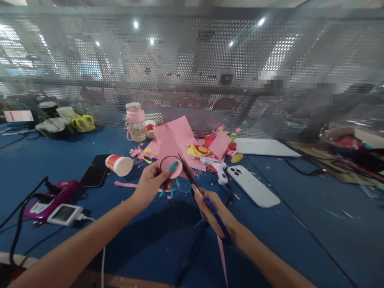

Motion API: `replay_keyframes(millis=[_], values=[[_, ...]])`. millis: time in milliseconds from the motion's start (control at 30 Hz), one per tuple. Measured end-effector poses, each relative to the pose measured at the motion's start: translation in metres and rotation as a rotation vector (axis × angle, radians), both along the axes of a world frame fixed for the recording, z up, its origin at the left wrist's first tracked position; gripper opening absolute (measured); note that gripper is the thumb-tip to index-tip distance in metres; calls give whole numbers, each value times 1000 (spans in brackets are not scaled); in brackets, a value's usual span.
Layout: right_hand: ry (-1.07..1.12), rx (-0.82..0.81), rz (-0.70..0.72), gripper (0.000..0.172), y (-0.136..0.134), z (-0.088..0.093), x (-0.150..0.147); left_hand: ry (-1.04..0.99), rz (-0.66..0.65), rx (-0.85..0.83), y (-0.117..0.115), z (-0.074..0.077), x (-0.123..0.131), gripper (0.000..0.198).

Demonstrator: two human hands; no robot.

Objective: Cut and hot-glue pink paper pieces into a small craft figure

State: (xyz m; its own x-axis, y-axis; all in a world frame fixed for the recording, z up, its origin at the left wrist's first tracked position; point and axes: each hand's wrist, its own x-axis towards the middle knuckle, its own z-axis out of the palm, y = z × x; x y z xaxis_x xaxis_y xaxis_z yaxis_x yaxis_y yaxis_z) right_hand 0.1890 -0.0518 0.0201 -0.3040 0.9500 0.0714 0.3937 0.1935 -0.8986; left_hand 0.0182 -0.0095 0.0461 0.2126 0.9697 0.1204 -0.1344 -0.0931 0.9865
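My left hand [153, 182] pinches a piece of pink paper [170, 150] marked with a dark circle outline, the thumb lying over the circle. Blue-handled scissors [214, 212] are in my right hand [211, 208], fingers wrapped round the handles. Their blades point up and away, against the right edge of the circle. Behind the held paper lie larger pink sheets [183, 130] and coloured scraps. A thin pink strip [222, 258] hangs below my right hand.
A white glue gun [220, 171] and a white phone [253, 186] lie to the right. Leftward are a paper cup [119, 165], black phone [94, 171], purple power strip [52, 200] and bottle [136, 124]. A perforated metal screen [180, 64] stands behind the blue table [138, 244].
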Motion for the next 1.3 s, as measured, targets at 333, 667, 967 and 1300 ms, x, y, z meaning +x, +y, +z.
replay_keyframes(millis=[333, 667, 967, 1300], values=[[5, 11, -2, 48, -2, 2, 0, 60, -33, 15, -2, -1, 0, 34], [64, 51, 5, 49, -1, -6, 1, 82, -39, 33, -5, -2, 1, 32], [77, 59, 33, 44, -3, -7, 3, 40, -45, 22, -8, 4, 4, 35], [17, 72, 19, 42, -1, -4, 1, 53, -30, 24, -8, 3, 3, 36]])
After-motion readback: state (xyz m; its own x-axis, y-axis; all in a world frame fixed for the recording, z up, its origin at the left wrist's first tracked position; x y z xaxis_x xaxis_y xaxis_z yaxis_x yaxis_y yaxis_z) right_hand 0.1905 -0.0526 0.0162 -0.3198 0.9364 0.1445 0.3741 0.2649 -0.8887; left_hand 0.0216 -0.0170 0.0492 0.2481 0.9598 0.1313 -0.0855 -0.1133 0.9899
